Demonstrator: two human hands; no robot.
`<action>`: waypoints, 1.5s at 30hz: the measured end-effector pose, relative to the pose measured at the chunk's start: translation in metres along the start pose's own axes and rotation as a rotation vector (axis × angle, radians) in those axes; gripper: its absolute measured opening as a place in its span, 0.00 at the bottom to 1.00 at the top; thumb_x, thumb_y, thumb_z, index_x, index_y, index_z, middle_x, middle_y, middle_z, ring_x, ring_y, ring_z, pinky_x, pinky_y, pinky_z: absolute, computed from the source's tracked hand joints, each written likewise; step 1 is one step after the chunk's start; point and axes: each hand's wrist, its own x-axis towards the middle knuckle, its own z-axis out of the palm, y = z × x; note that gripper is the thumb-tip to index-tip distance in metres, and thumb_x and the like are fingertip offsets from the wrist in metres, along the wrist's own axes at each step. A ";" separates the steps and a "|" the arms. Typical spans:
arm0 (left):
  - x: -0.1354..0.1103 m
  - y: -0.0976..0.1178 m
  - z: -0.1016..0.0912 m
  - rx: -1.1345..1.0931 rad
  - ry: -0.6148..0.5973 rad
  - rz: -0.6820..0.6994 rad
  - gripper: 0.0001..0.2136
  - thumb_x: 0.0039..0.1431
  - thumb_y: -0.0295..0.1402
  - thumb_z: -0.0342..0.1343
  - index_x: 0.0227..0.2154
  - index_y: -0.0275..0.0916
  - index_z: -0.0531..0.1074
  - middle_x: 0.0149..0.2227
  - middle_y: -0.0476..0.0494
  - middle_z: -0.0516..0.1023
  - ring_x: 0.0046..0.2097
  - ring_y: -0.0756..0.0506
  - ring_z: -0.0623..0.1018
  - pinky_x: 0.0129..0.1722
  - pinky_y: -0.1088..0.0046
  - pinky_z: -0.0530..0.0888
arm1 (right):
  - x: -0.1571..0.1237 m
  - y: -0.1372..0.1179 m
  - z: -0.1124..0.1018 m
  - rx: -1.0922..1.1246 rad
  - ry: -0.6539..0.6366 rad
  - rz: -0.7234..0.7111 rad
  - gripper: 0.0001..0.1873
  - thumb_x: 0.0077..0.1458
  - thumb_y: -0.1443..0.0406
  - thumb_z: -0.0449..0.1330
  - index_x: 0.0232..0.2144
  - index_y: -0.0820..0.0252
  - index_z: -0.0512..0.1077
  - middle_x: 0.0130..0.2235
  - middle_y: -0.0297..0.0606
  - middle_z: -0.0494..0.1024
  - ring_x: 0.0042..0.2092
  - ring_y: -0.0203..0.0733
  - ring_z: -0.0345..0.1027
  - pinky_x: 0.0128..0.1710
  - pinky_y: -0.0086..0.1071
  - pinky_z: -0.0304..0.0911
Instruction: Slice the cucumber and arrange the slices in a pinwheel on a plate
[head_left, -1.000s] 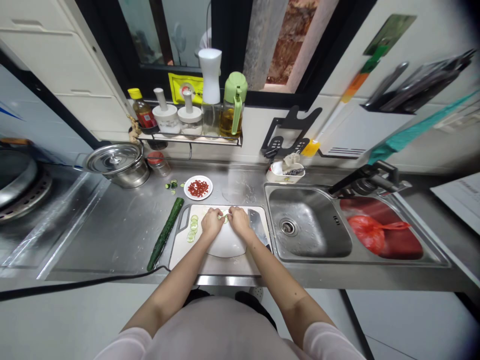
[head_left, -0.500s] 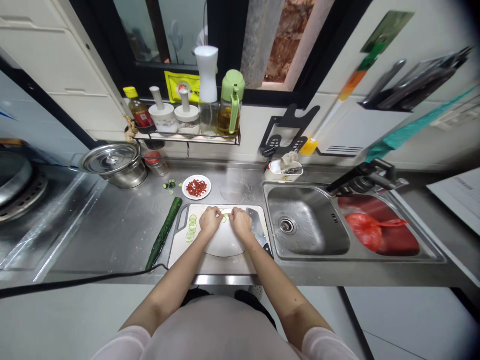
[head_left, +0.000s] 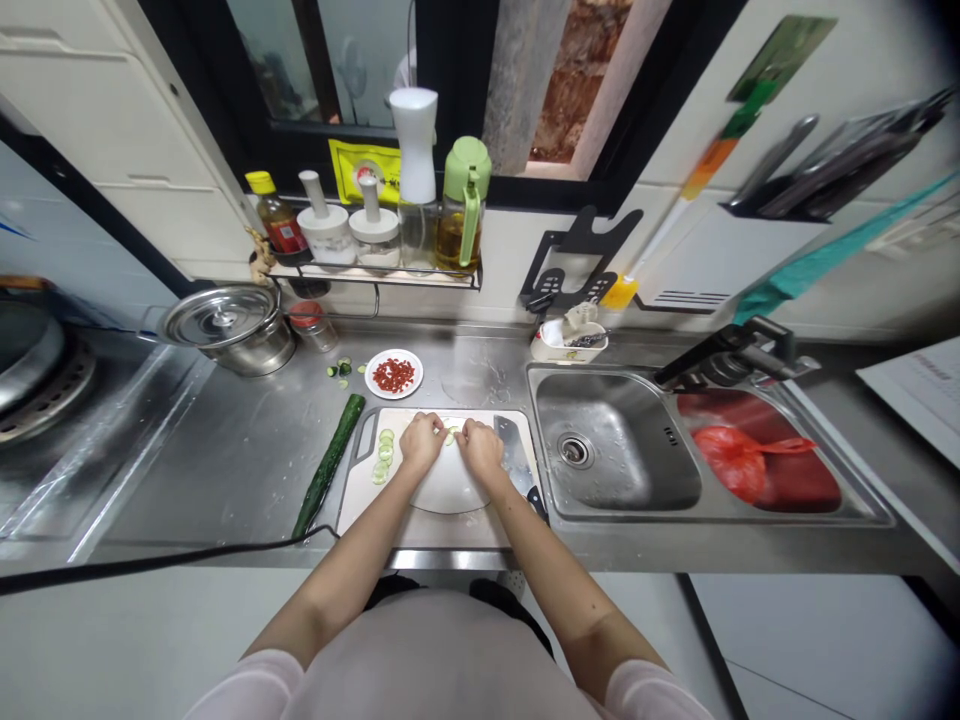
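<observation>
Pinching a slice [head_left: 451,436] between left hand [head_left: 422,441] and right hand [head_left: 481,446], about midway and clearly nearer to neither, by the far edge of the dish [head_left: 450,488]; showing too small to tell any long axis.

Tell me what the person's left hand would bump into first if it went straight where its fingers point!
Probably the pale green cucumber slice, right by the left hand's fingertips; I can't tell whether they touch it. Just past that is the right hand.
</observation>
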 end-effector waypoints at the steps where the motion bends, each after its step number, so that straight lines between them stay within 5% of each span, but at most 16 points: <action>1: 0.000 0.000 0.000 0.004 -0.002 -0.002 0.06 0.55 0.39 0.56 0.32 0.44 0.74 0.41 0.47 0.75 0.40 0.47 0.74 0.35 0.74 0.65 | -0.001 -0.001 0.000 -0.005 -0.004 0.005 0.13 0.62 0.58 0.52 0.41 0.58 0.70 0.43 0.44 0.76 0.46 0.44 0.68 0.39 0.31 0.56; 29: -0.001 0.000 0.000 0.011 0.004 -0.002 0.07 0.55 0.39 0.56 0.32 0.44 0.74 0.41 0.47 0.74 0.39 0.47 0.74 0.35 0.74 0.64 | 0.001 -0.003 0.001 -0.011 -0.022 0.030 0.11 0.61 0.58 0.53 0.40 0.57 0.71 0.42 0.42 0.77 0.45 0.43 0.69 0.38 0.31 0.55; 45: -0.001 -0.003 0.001 -0.033 0.024 0.010 0.06 0.54 0.39 0.57 0.33 0.44 0.75 0.40 0.48 0.76 0.41 0.47 0.75 0.35 0.74 0.64 | -0.016 0.013 0.003 0.146 0.123 0.015 0.15 0.63 0.56 0.48 0.37 0.57 0.71 0.38 0.37 0.77 0.38 0.37 0.68 0.32 0.28 0.48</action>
